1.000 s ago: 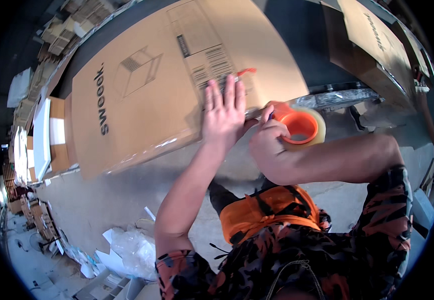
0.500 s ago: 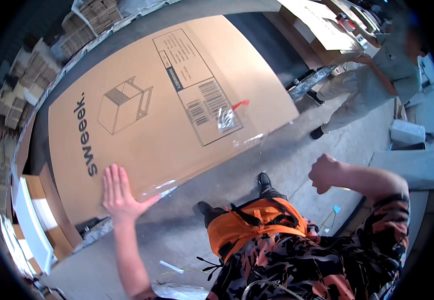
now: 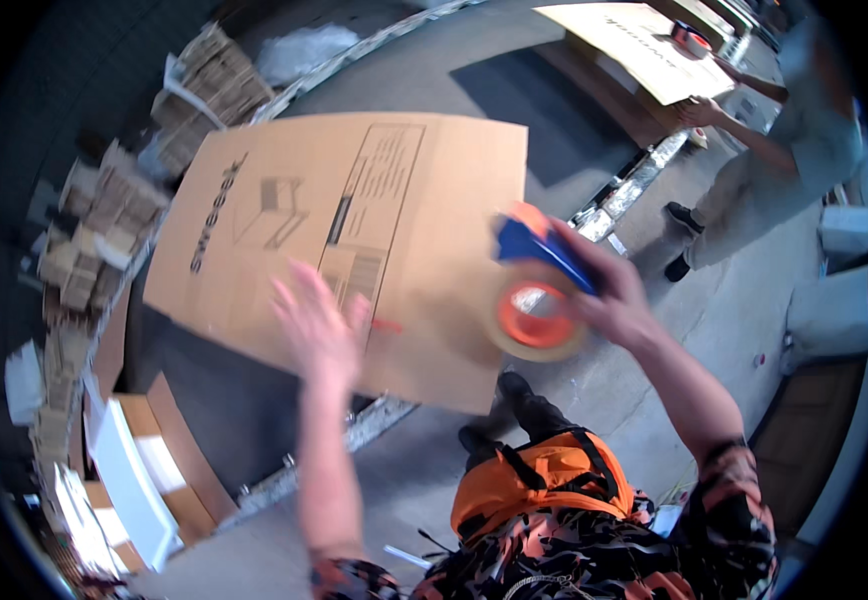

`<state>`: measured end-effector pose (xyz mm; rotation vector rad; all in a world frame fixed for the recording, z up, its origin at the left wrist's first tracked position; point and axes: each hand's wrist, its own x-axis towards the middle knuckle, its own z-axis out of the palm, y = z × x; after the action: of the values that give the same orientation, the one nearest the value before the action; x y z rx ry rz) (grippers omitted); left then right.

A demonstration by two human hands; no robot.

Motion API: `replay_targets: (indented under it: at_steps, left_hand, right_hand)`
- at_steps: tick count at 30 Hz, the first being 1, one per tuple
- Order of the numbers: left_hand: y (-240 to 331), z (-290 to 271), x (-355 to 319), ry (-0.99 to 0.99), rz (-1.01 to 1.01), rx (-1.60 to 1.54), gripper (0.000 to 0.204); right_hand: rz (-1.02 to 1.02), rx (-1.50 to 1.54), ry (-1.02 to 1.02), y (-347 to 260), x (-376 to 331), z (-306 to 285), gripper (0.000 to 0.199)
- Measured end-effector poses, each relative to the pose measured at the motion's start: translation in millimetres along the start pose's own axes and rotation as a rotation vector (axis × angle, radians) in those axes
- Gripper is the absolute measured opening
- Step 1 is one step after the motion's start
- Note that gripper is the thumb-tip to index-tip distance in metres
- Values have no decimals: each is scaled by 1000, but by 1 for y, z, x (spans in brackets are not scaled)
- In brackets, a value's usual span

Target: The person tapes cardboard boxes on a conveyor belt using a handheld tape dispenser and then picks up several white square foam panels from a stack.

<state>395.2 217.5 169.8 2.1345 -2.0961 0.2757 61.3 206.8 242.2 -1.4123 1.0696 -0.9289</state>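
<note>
A large brown cardboard carton (image 3: 434,250) with black print and a line drawing on its top lies on a dark conveyor surface (image 3: 224,375). My left hand (image 3: 322,325) is open over its near side, fingers apart and blurred; whether it touches the cardboard I cannot tell. My right hand (image 3: 614,295) is closed round a tape dispenser (image 3: 546,250), blue with an orange hub and a wide roll of tan tape. The dispenser is at the carton's right end, smeared by motion. A small red mark (image 3: 386,326) shows on the carton near my left hand.
At the far right a co-worker (image 3: 774,150) stands at another carton (image 3: 644,50), with a tape dispenser (image 3: 692,40) on it. An open carton with white panels (image 3: 134,480) sits at the left. Stacked flat cardboard (image 3: 204,85) lines the far left. The conveyor's metal edge (image 3: 379,420) runs before me.
My right hand, earlier a fist off to the right, now holds the tape dispenser by the carton. The carton appears smaller and turned. My left hand is farther right along its near side.
</note>
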Motion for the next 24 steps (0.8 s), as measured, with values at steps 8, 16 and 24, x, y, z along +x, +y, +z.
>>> replay_targets:
  at_steps: [8,16,24]
  left_hand:
    - [21,12,-26,21,-78,-92,72]
    - [25,23,-34,310,-272,-269,66]
    - [14,9,-51,171,-870,38,86]
  right_hand:
    - [-75,-37,-88,32,242,164,63]
    - [-89,-1139,-112,57,315,57,88]
    - [-27,-973,-17,60,291,27,78]
